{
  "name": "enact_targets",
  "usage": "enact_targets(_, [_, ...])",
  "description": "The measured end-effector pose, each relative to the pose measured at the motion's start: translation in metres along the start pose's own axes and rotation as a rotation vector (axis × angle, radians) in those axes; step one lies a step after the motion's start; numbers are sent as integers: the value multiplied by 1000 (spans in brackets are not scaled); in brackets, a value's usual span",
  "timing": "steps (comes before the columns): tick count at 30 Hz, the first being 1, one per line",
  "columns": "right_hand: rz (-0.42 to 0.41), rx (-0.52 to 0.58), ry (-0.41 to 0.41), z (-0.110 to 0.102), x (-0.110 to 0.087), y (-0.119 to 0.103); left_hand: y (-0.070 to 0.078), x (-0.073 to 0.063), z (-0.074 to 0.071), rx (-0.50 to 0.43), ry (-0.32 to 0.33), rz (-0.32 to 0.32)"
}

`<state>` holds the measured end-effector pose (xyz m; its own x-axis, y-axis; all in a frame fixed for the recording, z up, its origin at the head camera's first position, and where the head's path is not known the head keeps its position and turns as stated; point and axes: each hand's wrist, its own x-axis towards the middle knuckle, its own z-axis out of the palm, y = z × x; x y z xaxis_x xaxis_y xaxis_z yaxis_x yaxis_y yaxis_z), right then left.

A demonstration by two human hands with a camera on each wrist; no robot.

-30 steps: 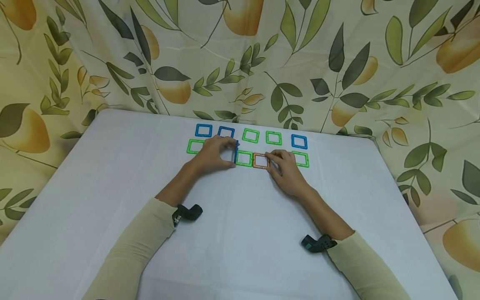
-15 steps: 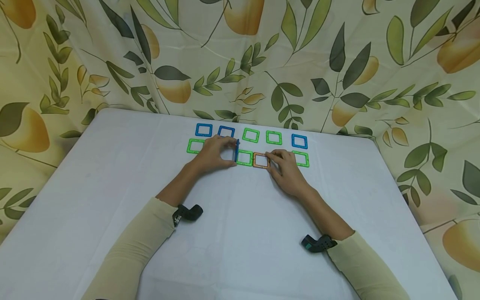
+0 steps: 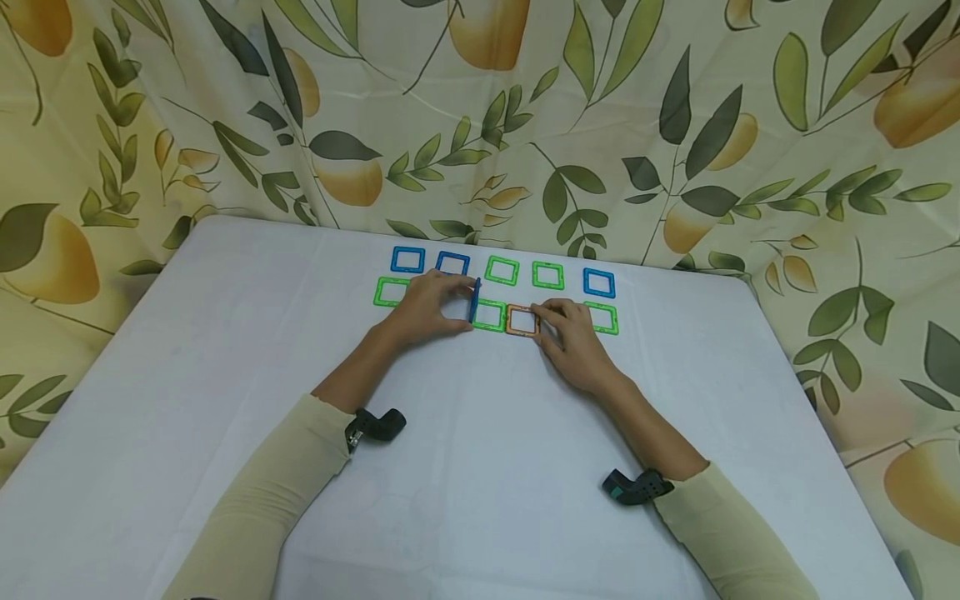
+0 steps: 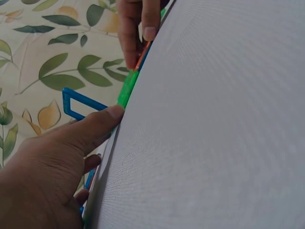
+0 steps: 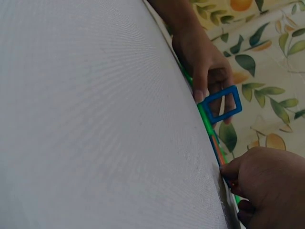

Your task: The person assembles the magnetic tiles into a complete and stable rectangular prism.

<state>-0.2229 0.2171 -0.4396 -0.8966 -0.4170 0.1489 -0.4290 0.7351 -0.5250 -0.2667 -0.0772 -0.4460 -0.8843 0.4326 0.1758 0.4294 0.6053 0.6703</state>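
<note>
One blue frame point(image 3: 475, 301) stands upright along left edge of flat green frame point(image 3: 490, 330), far part of surface point(image 3: 465, 467). Left hand point(image 3: 426, 307) spans blue frame: thumb near side, fingers far side. Right hand point(image 3: 577, 346) pinches orange frame point(image 3: 522, 335), flat, touching green frame. Step, as we judge: edge joining. Next move likely calls for steady bracing, gentle release. Blue frame's faces point left and right; outline near-square, so we read no clear long axis.

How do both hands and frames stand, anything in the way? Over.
Left hand pinches blue frame, on edge at left of green frame. Right hand pinches orange frame, lying flat at green's right. No obstruction seen; row of frames behind.
</note>
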Motion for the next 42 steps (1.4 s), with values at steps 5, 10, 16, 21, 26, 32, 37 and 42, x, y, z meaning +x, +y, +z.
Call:
enact_targets(5, [0,0,3,0,0,0,0,0,-1,-7,-1,1])
enact_targets(10, [-3,5,1,0,1,0,-1,0,-1,-6,0,-7])
enact_targets(16, [-9,-2,-5,2,2,1,-2,-2,-1,-30,-2,-19])
enact_targets(21, [-4,3,-4,1,1,2,-2,0,-1,-34,3,-5])
enact_targets(26, [3,4,-11,0,0,1,-2,1,-2,-24,-4,4])
enact_targets(32, [19,8,-9,-2,1,-1,-2,3,-2,-23,-4,23])
enact_targets(37, [40,11,-24,-6,0,-2,-1,4,0,-29,-6,20])
enact_targets(42, [69,26,-28,-10,-2,-1,-1,3,1,-26,-1,12])
